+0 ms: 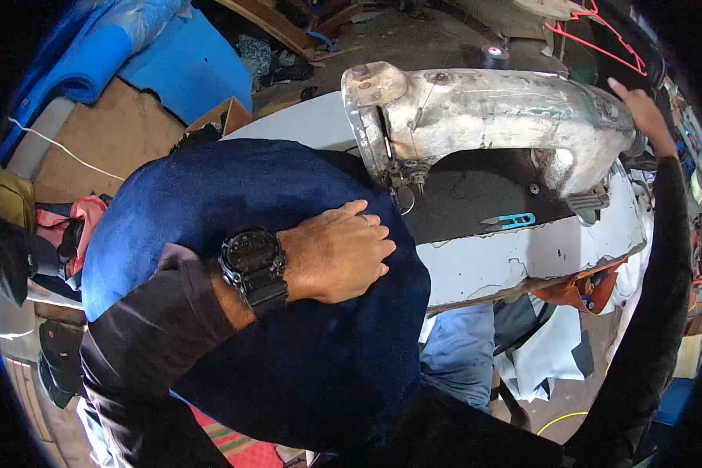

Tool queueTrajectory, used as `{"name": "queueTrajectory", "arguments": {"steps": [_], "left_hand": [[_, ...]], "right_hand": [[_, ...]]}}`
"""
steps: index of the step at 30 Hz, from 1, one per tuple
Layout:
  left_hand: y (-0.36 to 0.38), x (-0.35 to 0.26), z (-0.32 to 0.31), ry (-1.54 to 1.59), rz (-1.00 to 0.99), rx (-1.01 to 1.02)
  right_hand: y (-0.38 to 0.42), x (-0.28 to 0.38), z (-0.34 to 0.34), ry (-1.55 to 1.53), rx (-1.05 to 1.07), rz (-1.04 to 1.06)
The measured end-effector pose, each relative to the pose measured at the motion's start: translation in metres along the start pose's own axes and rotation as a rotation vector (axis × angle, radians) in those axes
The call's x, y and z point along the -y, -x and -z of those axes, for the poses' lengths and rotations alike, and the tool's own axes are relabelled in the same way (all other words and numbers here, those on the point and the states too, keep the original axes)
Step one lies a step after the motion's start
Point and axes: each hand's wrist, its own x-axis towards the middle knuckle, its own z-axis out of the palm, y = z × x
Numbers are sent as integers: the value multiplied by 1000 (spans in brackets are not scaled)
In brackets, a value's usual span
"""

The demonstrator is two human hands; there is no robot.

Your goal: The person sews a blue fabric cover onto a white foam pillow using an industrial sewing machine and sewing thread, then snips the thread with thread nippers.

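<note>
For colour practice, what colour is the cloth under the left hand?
Dark blue cloth, head view.

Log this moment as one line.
left hand: on blue cloth | right hand: at right end of sewing machine, contact unclear | snips: lying apart from cloth

the cloth (327,343) is navy, the snips (515,221) turquoise.

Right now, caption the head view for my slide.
Left hand on dark blue fabric, right hand at the right end of a worn sewing machine.
</note>
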Motion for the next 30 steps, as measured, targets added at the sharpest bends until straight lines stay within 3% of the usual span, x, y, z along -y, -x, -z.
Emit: {"name": "queueTrajectory", "arguments": {"steps": [1,4,6,7,11,13,15,17,21,23,25,27,29,30], "left_hand": [[0,-2,1,-4,8,16],[4,-2,3,-2,-61,-47],[5,4,-9,1,-84,-108],[6,7,-16,4,-95,-139],[8,11,-23,-18,-122,-179],[8,12,-24,-48,-132,-174],[6,9,-21,-34,-110,-156],[6,6,-16,-31,-101,-141],[6,5,-15,-49,-108,-130],[4,4,-10,-67,-89,-98],[1,-2,1,-64,-70,-1],[1,6,-17,-37,-79,-70],[0,8,-22,-33,-86,-87],[0,6,-18,-43,-80,-73]], "right_hand": [[-2,-5,-8,-33,92,23],[-11,-35,-20,-370,306,-175],[3,-46,-35,-481,115,-232],[29,-42,-50,-435,-126,-182],[72,-32,-70,-490,-481,-229],[64,-36,-71,-566,-383,-251],[40,-75,-77,-662,-144,-280],[25,-87,-77,-694,-93,-277],[75,-10,-75,-541,-598,-140],[116,8,-79,-659,-560,-328],[149,23,-78,-772,-383,-588],[166,52,-68,-636,-494,-537],[174,169,-17,-770,-662,-639],[181,193,-35,-392,-671,-272]]}}
